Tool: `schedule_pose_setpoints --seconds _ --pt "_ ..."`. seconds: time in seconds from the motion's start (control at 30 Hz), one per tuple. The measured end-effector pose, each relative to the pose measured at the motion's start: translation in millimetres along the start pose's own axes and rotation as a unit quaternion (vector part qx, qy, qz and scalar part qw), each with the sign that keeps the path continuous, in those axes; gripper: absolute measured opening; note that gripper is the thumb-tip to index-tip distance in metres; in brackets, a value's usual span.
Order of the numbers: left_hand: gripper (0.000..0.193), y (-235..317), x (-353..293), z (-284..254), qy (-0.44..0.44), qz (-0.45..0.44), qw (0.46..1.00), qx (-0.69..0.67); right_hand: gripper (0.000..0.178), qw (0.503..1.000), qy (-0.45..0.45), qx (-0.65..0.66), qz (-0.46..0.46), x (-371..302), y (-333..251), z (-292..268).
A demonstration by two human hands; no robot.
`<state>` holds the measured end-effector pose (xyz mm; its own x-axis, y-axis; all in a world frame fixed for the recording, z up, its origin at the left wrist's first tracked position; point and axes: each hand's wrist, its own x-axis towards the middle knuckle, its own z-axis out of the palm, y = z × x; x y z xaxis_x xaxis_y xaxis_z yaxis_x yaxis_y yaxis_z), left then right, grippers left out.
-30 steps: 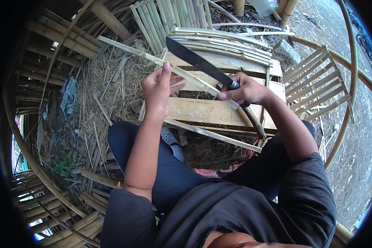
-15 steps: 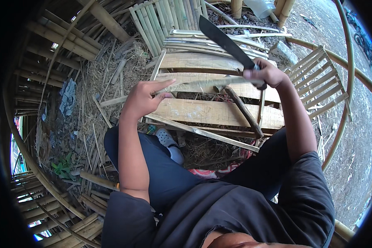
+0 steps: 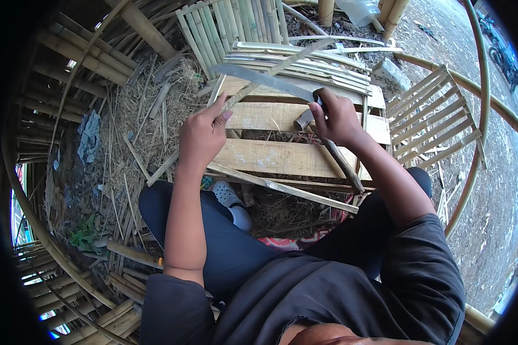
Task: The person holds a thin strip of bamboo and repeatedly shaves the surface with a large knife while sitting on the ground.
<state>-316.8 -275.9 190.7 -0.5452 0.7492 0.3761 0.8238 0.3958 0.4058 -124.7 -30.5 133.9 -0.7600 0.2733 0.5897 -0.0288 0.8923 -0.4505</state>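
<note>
Head view: left hand (image 3: 201, 135) part-closed on 1 pale strip (image 3: 243, 94) above slatted bench (image 3: 276, 158), right hand (image 3: 335, 118) wrapped round knife (image 3: 292, 88), blade crossing strip, contact unclear; probably shaving, next stroke needs firm left grip, fingers off edge.

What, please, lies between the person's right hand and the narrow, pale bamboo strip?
In the head view, the knife's long grey metal blade reaches from the right hand to the strip, crossing it; contact is unclear.
</note>
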Motion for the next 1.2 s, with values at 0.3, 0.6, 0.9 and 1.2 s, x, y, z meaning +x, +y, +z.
schedule_pose_setpoints --seconds 0.3,0.6,0.9,1.2 --pt "0.039 52 4 -6 -0.048 -0.088 0.979 -0.178 0.027 0.994 0.034 0.098 0.047 6 8 -29" --pt "0.035 43 -32 41 -0.158 -0.125 0.923 -0.328 0.043 0.902 0.108 0.282 0.309 23 47 -52" --pt "0.032 52 -38 49 -0.072 -0.064 0.973 -0.209 0.053 0.925 0.048 0.101 0.363 24 87 -57" --pt "0.031 49 -36 46 -0.051 -0.023 0.987 -0.15 0.051 0.919 -0.084 0.064 0.38 28 40 -36"
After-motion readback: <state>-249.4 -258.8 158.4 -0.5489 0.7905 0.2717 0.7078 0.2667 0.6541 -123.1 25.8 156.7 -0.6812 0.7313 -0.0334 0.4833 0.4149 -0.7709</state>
